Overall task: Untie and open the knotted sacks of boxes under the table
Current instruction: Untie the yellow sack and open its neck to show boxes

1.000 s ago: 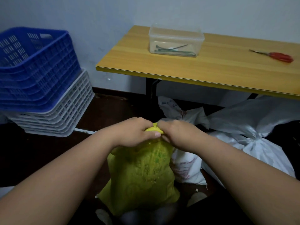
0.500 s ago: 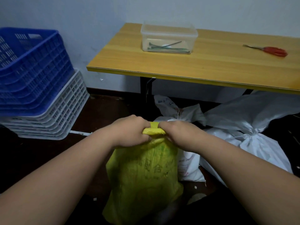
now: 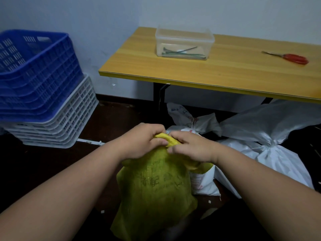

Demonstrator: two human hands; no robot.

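Note:
A yellow woven sack (image 3: 156, 190) with printed characters stands on the dark floor in front of me. Its top is gathered into a knot (image 3: 167, 140). My left hand (image 3: 140, 141) grips the knot from the left, fingers curled over it. My right hand (image 3: 190, 148) pinches the knot's fabric from the right. Behind it, under the wooden table (image 3: 225, 72), lie white sacks: a small knotted one (image 3: 189, 119), a large one tied at the neck (image 3: 271, 145), and one partly hidden behind the yellow sack (image 3: 203, 183).
Stacked blue (image 3: 34, 72) and white crates (image 3: 69, 122) stand at the left wall. On the table sit a clear plastic box (image 3: 184, 43) holding cable ties and red-handled scissors (image 3: 291, 57). A black table leg (image 3: 159, 96) drops behind the sacks.
The view has shifted slightly. My hands keep working the knot; the right hand has slid lower and to the right, exposing more of the yellow twisted fabric between them.

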